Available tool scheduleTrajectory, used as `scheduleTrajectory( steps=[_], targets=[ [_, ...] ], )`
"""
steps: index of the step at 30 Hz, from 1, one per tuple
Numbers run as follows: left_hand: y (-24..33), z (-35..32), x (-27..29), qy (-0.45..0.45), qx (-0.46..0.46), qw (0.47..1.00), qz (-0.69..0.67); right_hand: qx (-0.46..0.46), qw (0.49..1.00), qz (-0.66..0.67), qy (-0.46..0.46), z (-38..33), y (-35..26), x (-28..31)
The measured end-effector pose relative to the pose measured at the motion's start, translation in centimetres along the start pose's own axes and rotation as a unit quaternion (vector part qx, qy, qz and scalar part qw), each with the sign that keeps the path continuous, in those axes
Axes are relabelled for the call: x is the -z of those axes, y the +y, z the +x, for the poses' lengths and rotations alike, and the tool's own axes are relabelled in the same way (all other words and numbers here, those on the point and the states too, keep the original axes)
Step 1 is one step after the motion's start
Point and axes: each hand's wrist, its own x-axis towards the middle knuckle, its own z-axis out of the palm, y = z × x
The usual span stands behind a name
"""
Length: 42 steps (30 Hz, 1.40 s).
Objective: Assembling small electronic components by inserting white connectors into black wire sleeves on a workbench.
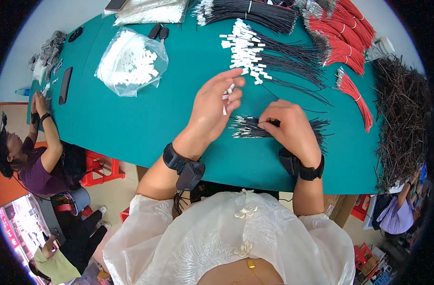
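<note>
My left hand [208,108] is raised above the green table, its fingers curled around a few small white plastic connector housings [231,89]. To its right, my right hand [293,127] pinches at a bundle of loose black wires [248,127] with bare metal ends pointing left. Its fingertips close on a black wire among them, partly hidden by the hand. Just beyond both hands lies a pile of black wires [290,59] with white housings [245,47] fitted on their left ends. Black strapped devices sit on both my wrists.
An open plastic bag of white housings [131,64] lies left of centre, with keys [163,34] beside it. Tied red wire bundles [354,97] lie at right, near a dark tangled heap of wires [402,118]. A phone [65,85] lies at far left, near a seated person [34,161].
</note>
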Motion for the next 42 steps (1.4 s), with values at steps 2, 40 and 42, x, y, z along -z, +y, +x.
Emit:
scheduleTrajectory(
  steps=[2,40,42],
  targets=[
    [0.0,0.0,0.5,-0.04,-0.008,0.999,0.011,0.001,1.0,0.014,-0.002,-0.1,-0.1,0.5],
    [-0.5,-0.5,0.6,-0.195,-0.035,0.972,0.128,0.011,0.94,0.093,0.328,-0.2,-1.9,1.3],
    [-0.5,-0.5,0.7,-0.199,-0.038,0.971,0.129,0.0,0.94,0.1,0.325,-0.2,-1.9,1.2]
  ],
)
